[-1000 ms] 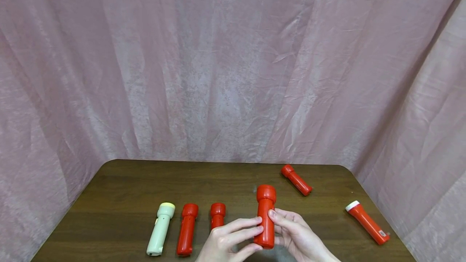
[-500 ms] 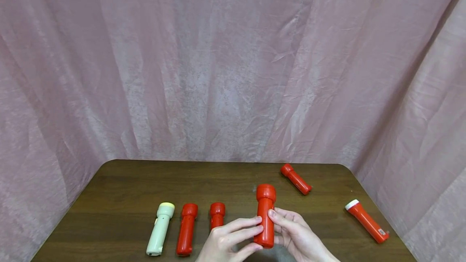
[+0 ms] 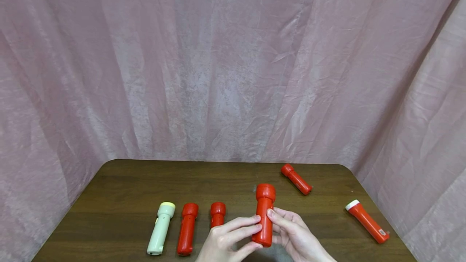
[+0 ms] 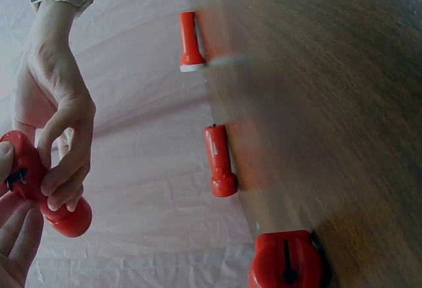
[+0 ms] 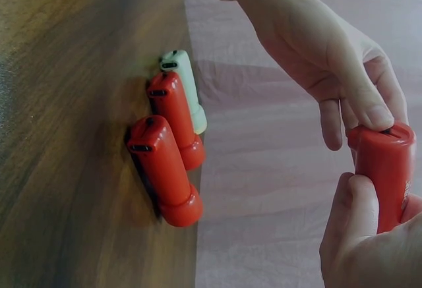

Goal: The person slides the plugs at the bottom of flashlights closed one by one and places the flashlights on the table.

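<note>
A red flashlight [image 3: 264, 217] is held between both hands above the table's near part, its wide head pointing away. My left hand [image 3: 231, 237] pinches the rear end, two fingertips along the side and the thumb at the bottom. In the right wrist view, the left thumb [image 5: 379, 116] presses on the flashlight's end cap beside a slot. My right hand [image 3: 296, 233] grips the body from the right, thumb on top. The left wrist view shows a black part [image 4: 16, 177] on the held flashlight [image 4: 69, 219] near the left fingers.
Left of the hands lie a pale green flashlight [image 3: 160, 229], a red one [image 3: 187, 229] and another red flashlight [image 3: 217, 213] partly behind the left hand. A red flashlight [image 3: 296, 180] lies at the back right, a white-rimmed red one [image 3: 367, 222] near the wooden table's [image 3: 145, 181] right edge. Pink curtains [image 3: 225, 72] surround it.
Both hands and the held flashlight have shifted very slightly left. The grip looks the same, and the other flashlights stay where they were.
</note>
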Available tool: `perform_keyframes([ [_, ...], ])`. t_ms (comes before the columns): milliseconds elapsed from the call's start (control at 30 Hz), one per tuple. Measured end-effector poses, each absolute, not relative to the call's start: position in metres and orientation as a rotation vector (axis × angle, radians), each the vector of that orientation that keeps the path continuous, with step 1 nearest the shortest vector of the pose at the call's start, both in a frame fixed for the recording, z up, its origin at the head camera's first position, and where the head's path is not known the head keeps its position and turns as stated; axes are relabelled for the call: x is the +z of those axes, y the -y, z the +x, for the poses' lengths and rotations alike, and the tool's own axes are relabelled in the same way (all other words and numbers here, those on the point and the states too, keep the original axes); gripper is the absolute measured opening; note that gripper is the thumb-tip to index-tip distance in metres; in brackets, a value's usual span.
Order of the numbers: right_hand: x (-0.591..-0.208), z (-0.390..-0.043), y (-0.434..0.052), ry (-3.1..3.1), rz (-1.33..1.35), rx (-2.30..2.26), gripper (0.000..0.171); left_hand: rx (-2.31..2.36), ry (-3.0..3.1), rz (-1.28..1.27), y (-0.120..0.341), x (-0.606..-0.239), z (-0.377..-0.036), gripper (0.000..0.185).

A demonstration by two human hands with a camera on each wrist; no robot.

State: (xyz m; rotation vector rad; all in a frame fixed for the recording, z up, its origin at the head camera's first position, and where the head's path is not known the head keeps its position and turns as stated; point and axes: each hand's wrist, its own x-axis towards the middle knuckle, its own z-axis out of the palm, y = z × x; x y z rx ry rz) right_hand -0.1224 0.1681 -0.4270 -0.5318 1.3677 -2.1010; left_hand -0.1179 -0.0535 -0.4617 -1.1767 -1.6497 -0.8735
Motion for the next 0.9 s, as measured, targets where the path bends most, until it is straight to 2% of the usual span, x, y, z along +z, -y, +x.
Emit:
perform_keyframes([
  [900, -0.4290, -0.1195, -0.1618, -1.334, -0.552, -2.106, 0.035, -0.902, 1.643, -1.053, 0.0505, -0.4633, -0.1125, 0.029],
])
